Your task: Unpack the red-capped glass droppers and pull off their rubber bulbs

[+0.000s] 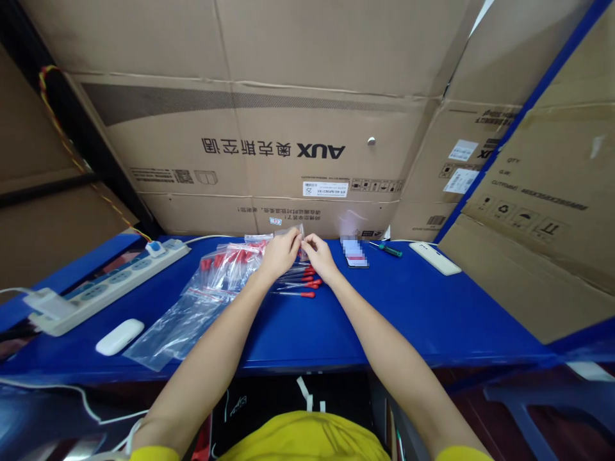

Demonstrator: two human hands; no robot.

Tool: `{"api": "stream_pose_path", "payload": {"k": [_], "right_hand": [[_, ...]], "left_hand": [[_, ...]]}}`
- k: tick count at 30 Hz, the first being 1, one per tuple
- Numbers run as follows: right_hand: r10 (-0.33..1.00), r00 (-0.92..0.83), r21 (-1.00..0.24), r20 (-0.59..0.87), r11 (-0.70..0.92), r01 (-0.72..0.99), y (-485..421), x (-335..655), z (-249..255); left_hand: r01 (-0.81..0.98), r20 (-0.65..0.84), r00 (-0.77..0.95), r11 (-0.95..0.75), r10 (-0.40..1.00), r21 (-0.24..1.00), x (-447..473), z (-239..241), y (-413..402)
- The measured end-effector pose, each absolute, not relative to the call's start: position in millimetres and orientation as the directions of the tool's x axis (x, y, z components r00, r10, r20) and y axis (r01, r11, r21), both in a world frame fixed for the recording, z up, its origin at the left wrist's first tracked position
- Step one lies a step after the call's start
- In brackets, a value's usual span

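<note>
At the back of the blue table, my left hand [280, 253] and my right hand [319, 256] are close together, fingers pinched on a small clear plastic bag [302, 230]. Its contents are mostly hidden by my fingers. Just below my hands lie several thin clear droppers with red bulbs [307, 295], bulbs pointing right. Left of my left hand, filled clear bags [235, 259] with red bulbs showing inside lie in an overlapping row. Flat clear bags [175, 330] spread in front of them, partly under my left forearm.
A white power strip [113, 285] and a white earbud case [120, 337] are on the left. To the right are a lit phone [354, 252], a green-handled screwdriver [388, 250] and a white phone-shaped object [435, 257]. Cardboard walls [269, 115] enclose the table [408, 320].
</note>
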State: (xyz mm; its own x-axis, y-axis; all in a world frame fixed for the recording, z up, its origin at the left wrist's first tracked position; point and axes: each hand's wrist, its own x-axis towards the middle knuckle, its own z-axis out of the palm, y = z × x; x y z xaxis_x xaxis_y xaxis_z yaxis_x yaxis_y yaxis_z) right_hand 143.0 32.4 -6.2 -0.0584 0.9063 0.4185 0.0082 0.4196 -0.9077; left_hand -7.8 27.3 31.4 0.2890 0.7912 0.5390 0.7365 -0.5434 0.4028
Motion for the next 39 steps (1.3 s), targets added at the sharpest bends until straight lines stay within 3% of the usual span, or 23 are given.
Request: {"api": "stream_pose_path", "payload": {"k": [5,8,14,18,20,24,32,35,39], "right_hand": [[0.898,-0.088,-0.882,0.432,0.441,0.167,29.7,146.8,-8.4],[0.9,-0.057,-0.882,0.433,0.436,0.179,30.6,147.3,-9.0],[0.912,-0.034,-0.913,0.408,0.408,0.013,34.0,140.3,-11.3],[0.936,0.023,-0.918,0.351,0.349,-0.186,37.4,139.3,-11.1],[0.933,0.015,-0.915,0.359,0.355,-0.19,37.3,142.4,-9.5],[0.879,-0.036,-0.869,0.475,0.476,0.135,32.6,152.2,-5.3],[0.771,-0.117,-0.552,0.626,0.544,0.632,25.4,173.5,10.3],[0.743,-0.161,-0.451,0.65,0.547,0.705,21.5,176.4,17.2],[0.722,-0.237,-0.417,0.65,0.6,0.683,17.3,172.3,20.8]], "left_hand": [[0.627,0.527,0.326,-0.597,0.785,0.5,-4.4,21.4,32.4],[0.568,0.543,0.314,-0.612,0.779,0.55,-1.3,17.8,33.5],[0.475,0.567,0.224,-0.597,0.793,0.647,3.3,16.0,33.4],[0.26,0.506,0.127,-0.521,0.853,0.813,4.6,13.4,36.8],[0.184,0.478,0.131,-0.496,0.868,0.849,4.4,13.2,37.7],[0.343,0.565,0.092,-0.559,0.82,0.755,-0.4,18.8,34.7],[0.78,0.644,0.047,-0.431,0.764,0.454,-8.7,29.9,22.2],[0.794,0.648,0.039,-0.417,0.761,0.443,-3.4,25.5,20.0],[0.743,0.64,0.029,-0.445,0.768,0.5,5.0,17.9,19.8]]}}
